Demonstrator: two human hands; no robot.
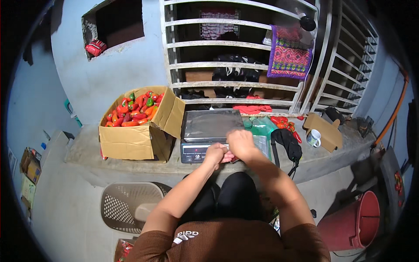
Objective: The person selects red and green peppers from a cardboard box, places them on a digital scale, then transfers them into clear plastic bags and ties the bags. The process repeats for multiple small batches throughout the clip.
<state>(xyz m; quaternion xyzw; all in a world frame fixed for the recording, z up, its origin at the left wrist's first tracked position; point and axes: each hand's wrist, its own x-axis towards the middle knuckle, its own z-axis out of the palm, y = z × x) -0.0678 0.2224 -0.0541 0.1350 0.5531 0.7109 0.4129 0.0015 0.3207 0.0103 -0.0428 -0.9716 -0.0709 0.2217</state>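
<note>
Pale blue wall at back, white window grille set in it. Concrete ledge runs along below. On its left: open cardboard box, flaps out, full of peppers, mostly red, some orange and green. Floor level: red bin at right, tan basket at left. Scale sits on the ledge right of the box, in front of the person; dark platform, panel facing the person. Patterned cloth hangs on the grille. Right of the scale: green plastic, then a black bag with straps; white mug against a small open carton. Left hand and right hand meet over the scale's front right part, fingers curled together. Can't tell if anything is gripped between them.
</note>
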